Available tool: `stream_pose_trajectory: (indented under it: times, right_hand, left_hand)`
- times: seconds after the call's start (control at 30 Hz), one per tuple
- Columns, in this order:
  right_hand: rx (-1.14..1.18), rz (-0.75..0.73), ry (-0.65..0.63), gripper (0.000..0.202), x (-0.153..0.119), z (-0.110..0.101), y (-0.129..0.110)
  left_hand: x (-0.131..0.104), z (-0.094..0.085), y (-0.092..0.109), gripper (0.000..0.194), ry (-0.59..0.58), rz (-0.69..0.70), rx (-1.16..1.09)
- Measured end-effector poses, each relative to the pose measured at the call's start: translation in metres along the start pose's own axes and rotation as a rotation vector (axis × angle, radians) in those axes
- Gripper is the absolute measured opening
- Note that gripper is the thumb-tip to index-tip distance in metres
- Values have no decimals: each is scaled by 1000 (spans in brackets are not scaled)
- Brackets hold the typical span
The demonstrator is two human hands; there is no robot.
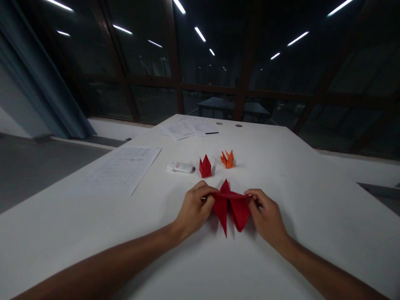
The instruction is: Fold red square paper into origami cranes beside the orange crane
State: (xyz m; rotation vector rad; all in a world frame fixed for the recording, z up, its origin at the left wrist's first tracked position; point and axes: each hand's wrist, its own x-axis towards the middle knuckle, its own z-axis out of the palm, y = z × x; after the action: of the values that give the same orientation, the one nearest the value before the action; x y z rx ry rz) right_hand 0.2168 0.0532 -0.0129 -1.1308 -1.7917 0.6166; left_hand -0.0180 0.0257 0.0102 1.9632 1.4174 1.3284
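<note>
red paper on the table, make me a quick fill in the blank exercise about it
1. Both hands, left hand and right hand, pinch the folded ____ paper.
2. Beyond it stand two small folded figures, a red figure and an ____ one.
3. Left of the red figure lies a white ____ stick.
4. The printed sheet lies to the ____ of the hands.

Missing words: red; orange; glue; left
</note>
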Motion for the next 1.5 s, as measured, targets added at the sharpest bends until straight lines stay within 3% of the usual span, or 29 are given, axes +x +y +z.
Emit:
stream_pose_trajectory:
  times: [0.27, 0.4, 0.6, 0.8, 0.9, 0.97, 1.03, 1.1, 1.2, 1.27, 1.37, 1.5]
  right_hand:
    - [180, -82, 35, 18, -1, 1, 3]
    - [196, -171, -20, 19, -7, -2, -3]
    - [292, -142, -4, 6, -11, 2, -9]
    - [279, -154, 128, 11, -15, 12, -5]
    - [183, -272, 105, 22, -21, 13, -12]
    - [102, -415, 0, 31, -26, 12, -21]
    - [2, -567, -125, 42, -30, 10, -28]
    - [-35, -678, -217, 51, -31, 8, -32]
    - [-2, -741, -177, 51, -31, 5, -29]
    - [17, -675, -49, 45, -29, 3, -23]
    - [80, -390, 69, 35, -25, 3, -12]
    - [308, 2, -118, 34, -17, 6, -6]
  left_hand:
    - [0, -1, -3, 26, 6, -49, -238]
    - [2, -3, -7, 19, -34, -52, -379]
    - [2, 4, -8, 4, -34, -181, -353]
    - [-3, 6, -2, 21, -77, 3, -177]
    - [-4, 4, 5, 20, -134, 98, -174]
    - [-6, 4, 9, 25, -283, 84, -314]
    - [-7, 6, 10, 31, -401, -21, -510]
    - [-8, 9, 9, 30, -420, -151, -668]
    - [-6, 12, 4, 25, -381, -253, -812]
    - [-5, 13, 0, 24, -372, -274, -905]
    - [-3, 11, -5, 25, -375, -296, -1008]
    - [-2, 10, -11, 29, -429, -348, -1042]
